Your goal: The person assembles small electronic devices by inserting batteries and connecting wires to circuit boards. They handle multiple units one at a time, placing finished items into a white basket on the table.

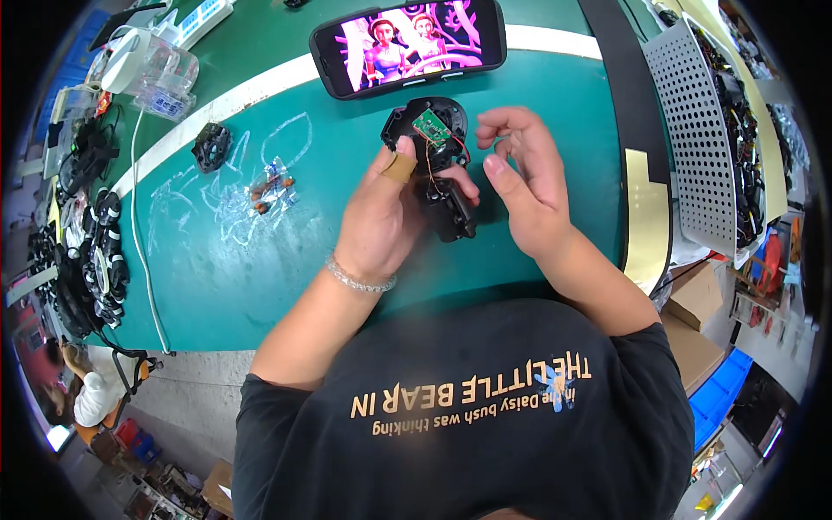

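My left hand [381,204], with a tan wrap on its thumb and a beaded bracelet at the wrist, grips an opened black plastic housing [449,111]. A small green circuit board [432,127] sits in its upper part, with thin red and copper-coloured wires running from it. Below hangs a boxy black part [449,212], a fingertip showing between it and the upper part. Just right of the housing, my right hand [529,173] is raised with thumb and curled fingers apart. Nothing shows between them, and it looks clear of the housing.
A phone [407,48] playing a video stands behind the housing. On the green table [286,269] lie small loose parts [271,192] and a black part [211,147]. Black assemblies [104,251] and a white cable [137,217] are left; a perforated tray [693,147] stands right.
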`<control>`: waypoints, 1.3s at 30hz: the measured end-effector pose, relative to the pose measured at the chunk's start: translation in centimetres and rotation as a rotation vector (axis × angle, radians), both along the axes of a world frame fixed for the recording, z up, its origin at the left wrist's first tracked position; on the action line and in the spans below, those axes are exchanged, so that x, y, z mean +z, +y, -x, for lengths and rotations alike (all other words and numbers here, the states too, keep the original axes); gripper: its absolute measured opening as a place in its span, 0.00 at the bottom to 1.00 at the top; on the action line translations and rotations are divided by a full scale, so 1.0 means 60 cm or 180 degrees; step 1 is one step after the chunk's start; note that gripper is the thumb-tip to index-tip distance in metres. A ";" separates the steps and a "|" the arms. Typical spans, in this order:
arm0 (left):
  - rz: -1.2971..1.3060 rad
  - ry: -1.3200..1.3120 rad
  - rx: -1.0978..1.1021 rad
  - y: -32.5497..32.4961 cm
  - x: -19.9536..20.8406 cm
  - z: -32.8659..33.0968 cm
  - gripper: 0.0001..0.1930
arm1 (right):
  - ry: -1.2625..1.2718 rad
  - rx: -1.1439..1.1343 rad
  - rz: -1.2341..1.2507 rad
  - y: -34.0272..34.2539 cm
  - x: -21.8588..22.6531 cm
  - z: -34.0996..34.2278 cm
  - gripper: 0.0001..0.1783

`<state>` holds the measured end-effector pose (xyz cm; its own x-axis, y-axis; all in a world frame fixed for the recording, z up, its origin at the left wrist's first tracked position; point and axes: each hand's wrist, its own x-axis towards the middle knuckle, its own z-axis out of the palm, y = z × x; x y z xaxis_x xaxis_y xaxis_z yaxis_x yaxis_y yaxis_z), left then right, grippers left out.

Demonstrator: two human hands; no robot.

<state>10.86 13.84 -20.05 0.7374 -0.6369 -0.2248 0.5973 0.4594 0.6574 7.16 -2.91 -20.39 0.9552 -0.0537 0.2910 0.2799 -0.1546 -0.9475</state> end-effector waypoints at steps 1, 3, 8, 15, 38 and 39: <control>-0.0053 -0.0010 -0.0003 -0.001 0.002 0.001 0.23 | 0.0156 0.0076 -0.0148 0.000 -0.001 0.000 0.17; -0.0221 -0.0077 0.0057 -0.004 0.006 0.003 0.23 | 0.0306 0.0178 -0.0166 0.000 -0.003 0.001 0.17; -0.0251 -0.0281 0.0139 -0.005 0.004 0.006 0.21 | 0.0280 0.0306 -0.0187 0.002 -0.006 0.002 0.18; -0.0764 -0.0673 0.0325 -0.007 0.010 0.015 0.15 | 0.0000 -0.0054 0.0104 0.009 0.006 -0.002 0.15; -0.1396 -0.1995 0.1236 -0.015 -0.016 0.018 0.14 | -0.0118 -0.0030 0.1997 0.027 0.050 0.009 0.10; -0.1566 -0.2184 0.1248 -0.010 -0.018 0.017 0.14 | -0.0047 0.0001 0.1812 0.027 0.044 0.009 0.10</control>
